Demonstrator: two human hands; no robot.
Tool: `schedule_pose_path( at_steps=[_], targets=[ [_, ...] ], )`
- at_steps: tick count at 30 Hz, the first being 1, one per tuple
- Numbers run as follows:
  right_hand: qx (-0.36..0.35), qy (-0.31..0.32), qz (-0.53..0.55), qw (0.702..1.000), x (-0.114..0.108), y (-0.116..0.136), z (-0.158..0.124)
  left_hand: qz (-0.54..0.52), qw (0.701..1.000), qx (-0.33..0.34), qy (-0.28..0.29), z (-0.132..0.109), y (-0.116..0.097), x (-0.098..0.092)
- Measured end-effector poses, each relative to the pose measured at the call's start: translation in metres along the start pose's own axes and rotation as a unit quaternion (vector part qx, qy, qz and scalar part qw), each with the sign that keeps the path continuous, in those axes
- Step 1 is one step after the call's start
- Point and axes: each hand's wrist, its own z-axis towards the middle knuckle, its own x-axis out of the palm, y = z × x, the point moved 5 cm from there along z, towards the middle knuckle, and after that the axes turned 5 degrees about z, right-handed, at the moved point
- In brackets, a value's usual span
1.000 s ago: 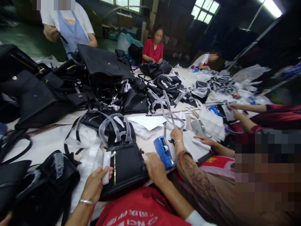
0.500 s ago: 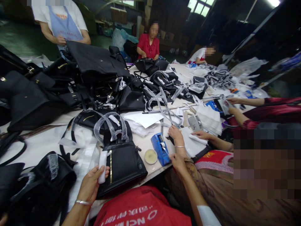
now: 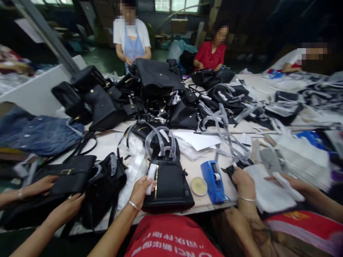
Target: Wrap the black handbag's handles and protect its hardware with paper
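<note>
Near the bottom centre, my left hand (image 3: 140, 191) is closed around a white wrapped piece (image 3: 151, 178), held against the left edge of a black backpack (image 3: 171, 185). The bag lies flat, with a gold zipper along its left side and its straps in clear wrap (image 3: 160, 142). To its right stand a round dish (image 3: 199, 186) and a blue tape dispenser (image 3: 212, 182). My right hand (image 3: 237, 219) is just right of the dispenser at the table edge, its fingers bent together and blurred; what they pinch cannot be made out.
At the right, a person's hand with a bracelet (image 3: 244, 184) and another hand (image 3: 291, 181) handle white sheets (image 3: 268, 192). At the left, another person's hands hold a black bag (image 3: 72, 171). Black bags (image 3: 158, 78) are piled behind white paper (image 3: 198, 140). Three people work across the table.
The view has swung left, bringing the left-hand person's hands and a denim garment into sight. My right hand has moved away from the dispenser's front end. My left hand keeps its hold.
</note>
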Motion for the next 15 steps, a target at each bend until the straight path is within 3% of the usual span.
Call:
schedule_pose_path(
  at_steps=[2, 4, 7, 9, 12, 15],
  targets=[
    [-0.015, 0.039, -0.035, 0.999, 0.007, 0.005, 0.005, -0.01, 1.0, 0.012, -0.001, 0.0, -0.001, 0.0],
    [-0.061, 0.026, -0.04, 0.997, 0.003, 0.032, 0.007, -0.016, 1.0, 0.021, -0.002, 0.001, -0.001, 0.0],
    [-0.173, -0.011, 0.014, 0.985, -0.011, 0.117, -0.006, -0.013, 1.0, 0.028, -0.008, 0.002, 0.002, 0.0],
    [-0.246, 0.056, 0.097, 0.963, -0.006, 0.19, -0.021, 0.003, 1.0, 0.028, -0.003, 0.003, 0.003, 0.002],
    [-0.342, 0.231, 0.224, 0.883, 0.025, 0.287, -0.043, 0.037, 0.998, 0.043, 0.023, 0.003, 0.002, 0.005],
    [-0.414, 0.283, 0.216, 0.838, 0.058, 0.334, -0.054, 0.046, 0.993, 0.09, 0.062, -0.001, -0.005, 0.007]
  ],
)
